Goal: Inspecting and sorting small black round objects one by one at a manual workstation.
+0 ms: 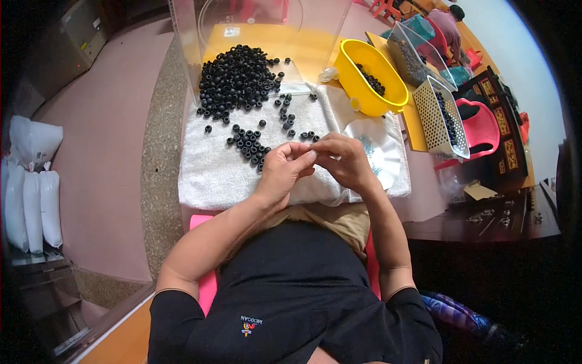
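Observation:
My left hand (284, 170) and my right hand (344, 159) meet above the near part of a white towel (212, 182). Thumbs and fingers are pinched together, and whatever sits between them is hidden or too small to make out. Close to my left hand lies a cluster of black ring-like beads (248, 144). A few more beads (290, 118) are strewn beyond my hands, and a large heap of them (236, 79) rises at the far left of the towel. Beside my right hand is a white wavy-edged dish (388, 156) holding tiny blue bits.
A yellow tub (364, 100) with black pieces stands at the far right of the towel. Past it are a white perforated basket (433, 121) and a clear bin (406, 60). Clear panels (187, 48) rise around the heap. Another person (445, 27) sits at the back right.

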### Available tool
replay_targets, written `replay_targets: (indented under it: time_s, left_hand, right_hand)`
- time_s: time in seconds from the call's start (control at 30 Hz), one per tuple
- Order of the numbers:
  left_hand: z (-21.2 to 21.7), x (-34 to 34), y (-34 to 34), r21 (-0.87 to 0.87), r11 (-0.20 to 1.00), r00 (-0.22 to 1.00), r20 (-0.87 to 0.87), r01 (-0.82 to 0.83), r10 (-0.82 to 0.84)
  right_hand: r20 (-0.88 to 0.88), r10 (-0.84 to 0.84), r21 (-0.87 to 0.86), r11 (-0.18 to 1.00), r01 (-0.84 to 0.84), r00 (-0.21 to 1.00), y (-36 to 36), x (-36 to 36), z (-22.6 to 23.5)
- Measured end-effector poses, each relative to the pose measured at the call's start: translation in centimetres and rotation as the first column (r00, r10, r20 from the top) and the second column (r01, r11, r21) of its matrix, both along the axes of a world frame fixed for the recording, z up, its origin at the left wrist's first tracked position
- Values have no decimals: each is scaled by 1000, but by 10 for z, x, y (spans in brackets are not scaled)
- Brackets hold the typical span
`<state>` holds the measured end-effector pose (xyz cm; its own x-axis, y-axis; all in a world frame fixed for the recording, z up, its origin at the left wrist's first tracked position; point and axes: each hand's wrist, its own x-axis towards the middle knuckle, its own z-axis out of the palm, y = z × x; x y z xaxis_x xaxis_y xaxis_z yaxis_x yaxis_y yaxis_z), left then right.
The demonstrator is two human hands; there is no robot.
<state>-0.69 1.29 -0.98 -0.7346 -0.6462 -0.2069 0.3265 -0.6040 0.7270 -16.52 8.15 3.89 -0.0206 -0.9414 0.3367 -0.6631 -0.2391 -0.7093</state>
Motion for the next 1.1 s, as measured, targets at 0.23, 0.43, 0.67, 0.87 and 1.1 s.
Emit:
replay_targets:
  time_s: [0.23, 0.43, 0.67, 0.87, 1.1]
  left_hand:
    - [3, 2, -3, -12, 1000, 999, -25, 26, -26]
    - [7, 3, -3, -74, 997, 1000, -17, -14, 13]
    - [7, 2, -3, -131, 990, 997, 50, -55, 62]
    - [6, 2, -3, -140, 988, 997, 28, -72, 77]
    - [8, 1, -4, -84, 993, 996, 28, -83, 85]
  right_hand:
    - [-136, -47, -183, 983, 22, 990, 5, 6, 1]
    - [-116, -85, -231, 971, 56, 990, 4, 9, -3]
    - [-54, -86, -252, 965, 70, 995, 6, 8, -10]
    - [80, -52, -146, 987, 63, 995, 10, 10, -5]
    - [-330, -213, -179, 971, 161, 920, -16, -27, 1]
